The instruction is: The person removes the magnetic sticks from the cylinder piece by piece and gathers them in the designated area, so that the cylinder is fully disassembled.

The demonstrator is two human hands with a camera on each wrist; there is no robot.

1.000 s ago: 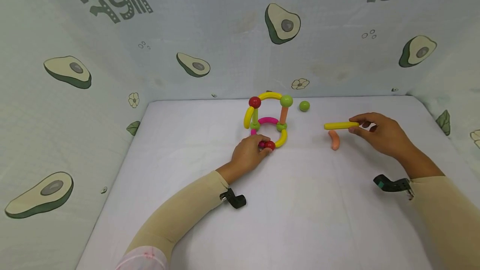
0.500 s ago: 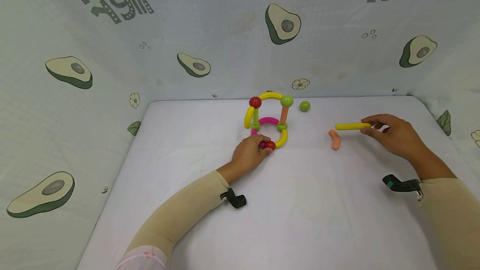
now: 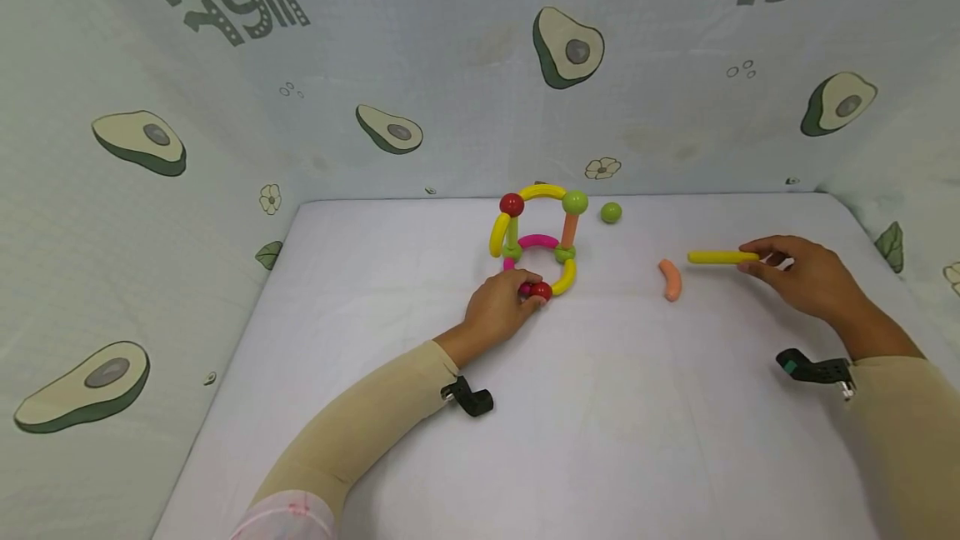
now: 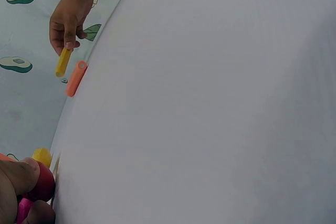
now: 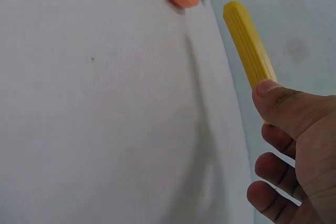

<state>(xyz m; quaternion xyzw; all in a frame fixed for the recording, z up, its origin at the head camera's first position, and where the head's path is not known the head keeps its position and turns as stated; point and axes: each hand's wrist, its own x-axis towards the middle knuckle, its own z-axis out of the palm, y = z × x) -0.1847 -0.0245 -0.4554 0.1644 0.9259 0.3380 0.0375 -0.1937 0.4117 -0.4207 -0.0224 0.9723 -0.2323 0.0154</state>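
- An avocado-print cloth (image 3: 480, 98) is hung behind the white table (image 3: 600, 423).
- A toy frame (image 3: 538, 240), made up of joined balls and rods, is stood on the table's farther half, between the two hands' sides.
- By the right hand (image 3: 806, 277), one end of a yellow stick (image 3: 716, 257) is pinched between thumb and fingers; the lower fingers are seen bent in the right wrist view.
- By the left hand (image 3: 498, 307), the frame's near red ball (image 3: 541, 291) is gripped.
- The yellow stick is held off the table, well right of the frame — its long axis is laid sideways, its free end pointed left, towards the frame.
- An orange curved piece (image 3: 671, 280) is found between frame and stick, turned roughly crosswise to the stick — the right hand is nearer.
- A loose green ball (image 3: 611, 212) is seen near the frame's right side, apart from it.
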